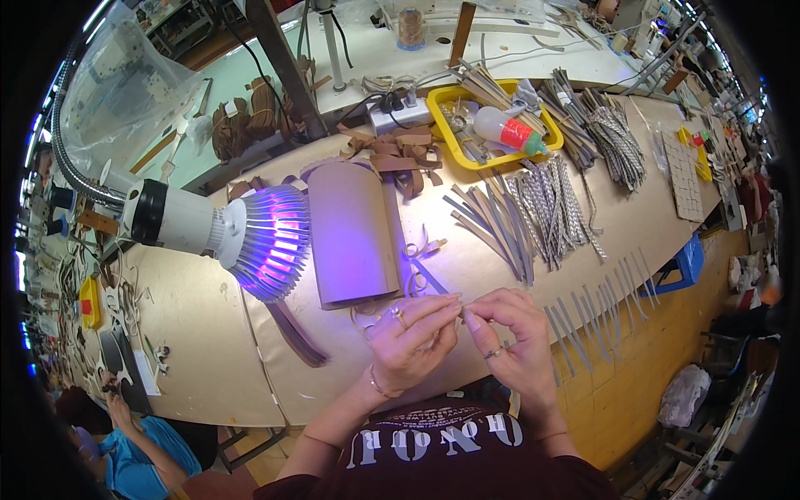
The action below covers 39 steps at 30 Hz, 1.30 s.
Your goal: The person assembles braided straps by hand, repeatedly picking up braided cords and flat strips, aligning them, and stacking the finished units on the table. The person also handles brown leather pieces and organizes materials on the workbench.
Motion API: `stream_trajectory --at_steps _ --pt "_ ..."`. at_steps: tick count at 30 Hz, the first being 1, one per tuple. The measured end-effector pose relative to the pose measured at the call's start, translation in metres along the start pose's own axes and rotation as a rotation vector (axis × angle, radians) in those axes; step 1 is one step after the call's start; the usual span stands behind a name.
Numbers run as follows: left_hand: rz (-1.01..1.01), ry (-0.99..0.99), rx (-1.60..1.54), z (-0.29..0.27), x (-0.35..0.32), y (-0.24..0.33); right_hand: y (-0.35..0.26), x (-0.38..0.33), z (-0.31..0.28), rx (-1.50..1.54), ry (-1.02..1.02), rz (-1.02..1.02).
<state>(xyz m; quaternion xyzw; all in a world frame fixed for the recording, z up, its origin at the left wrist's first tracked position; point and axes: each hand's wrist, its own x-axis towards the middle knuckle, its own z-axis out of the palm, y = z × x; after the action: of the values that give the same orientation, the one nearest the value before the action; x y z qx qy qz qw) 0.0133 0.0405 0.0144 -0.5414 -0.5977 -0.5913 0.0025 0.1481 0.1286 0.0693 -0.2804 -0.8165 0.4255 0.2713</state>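
Lamp (267, 242) on the left, cylinder (354, 242) just right of it; beyond that, the power strip (396, 115). Further right, the tray (446, 137), bottle (504, 129) inside! Nearer, braided cords (554, 208); and thin strips (575, 333) line the table's (208, 333) near right edge.

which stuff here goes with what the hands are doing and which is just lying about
Likely part of the job:
- grey strip by the left hand and right hand
- loose flat strips
- row of thin strips

Probably just lying about:
- brown scraps
- thread spool
- bottle in the yellow tray
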Motion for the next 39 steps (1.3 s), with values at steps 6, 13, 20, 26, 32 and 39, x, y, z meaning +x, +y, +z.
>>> stream_trajectory --at_steps 6,13,20,26,32,39 --pt "-0.263 -0.069 -0.299 -0.009 -0.002 0.000 0.004 0.000 0.000 0.085 -0.039 -0.032" --pt "-0.425 -0.064 -0.447 -0.011 -0.005 0.002 0.003 0.001 0.003 0.093 -0.028 -0.042" --pt "-0.767 0.252 -0.687 -0.034 0.007 -0.007 0.037 -0.011 -0.015 -0.047 -0.163 0.037" --pt "-0.576 0.413 -0.809 -0.096 -0.005 0.034 0.085 -0.039 -0.007 -0.445 -0.312 0.271" --pt "0.086 0.922 -0.902 -0.123 -0.001 0.066 0.089 -0.039 0.038 -0.688 -0.290 0.185" --pt "0.275 -0.018 -0.341 -0.063 -0.021 0.032 0.077 -0.023 0.041 -0.501 -0.010 0.132"
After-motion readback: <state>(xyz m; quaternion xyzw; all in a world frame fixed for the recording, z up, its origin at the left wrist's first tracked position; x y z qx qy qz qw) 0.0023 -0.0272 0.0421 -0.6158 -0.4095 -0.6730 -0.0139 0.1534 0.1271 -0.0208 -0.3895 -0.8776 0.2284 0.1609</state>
